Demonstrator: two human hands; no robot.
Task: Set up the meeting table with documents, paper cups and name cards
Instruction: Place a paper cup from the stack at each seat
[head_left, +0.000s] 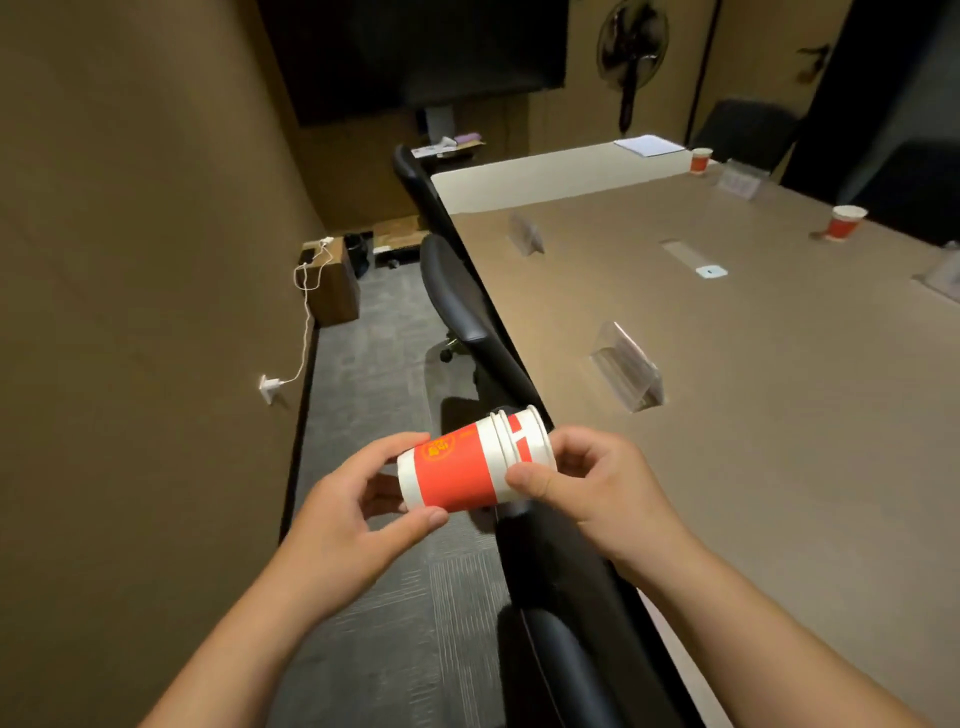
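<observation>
Tan meeting table beside brown wall, grey carpet between.

Left hand and right hand grip nested cups sideways.

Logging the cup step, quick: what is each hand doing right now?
Left hand: closed on the base end of the cup stack, held sideways.
Right hand: fingers closed on the stack's rim end.
</observation>
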